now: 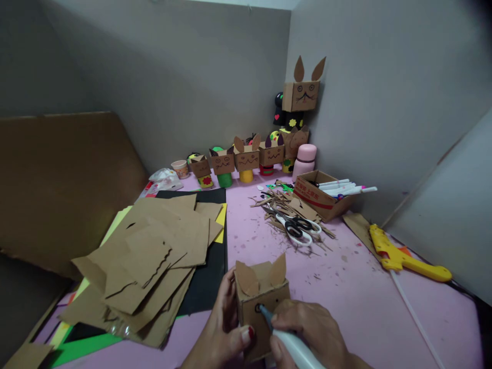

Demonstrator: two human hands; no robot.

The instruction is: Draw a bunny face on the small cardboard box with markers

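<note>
My left hand (pixel 225 328) wraps round the left side of a small cardboard box (pixel 255 341) with two pointed cardboard ears on top. Its thumb presses the front face near the lower left. In my right hand (pixel 313 325) is a white marker pen (pixel 294 348) with a grey tip end. The tip touches the box's front at a small dark drawn circle. A dark dot shows further right on the same face. The lower part of the box is partly hidden by my right hand.
Cardboard sheets (pixel 165 241) lie piled at left. Scissors (pixel 295 225) rest on cardboard scraps, beside a box of pens (pixel 323 197). A yellow glue gun (pixel 403 259) lies at right. Finished cardboard animal heads (pixel 247 158) and a pink bottle (pixel 305 160) line the back.
</note>
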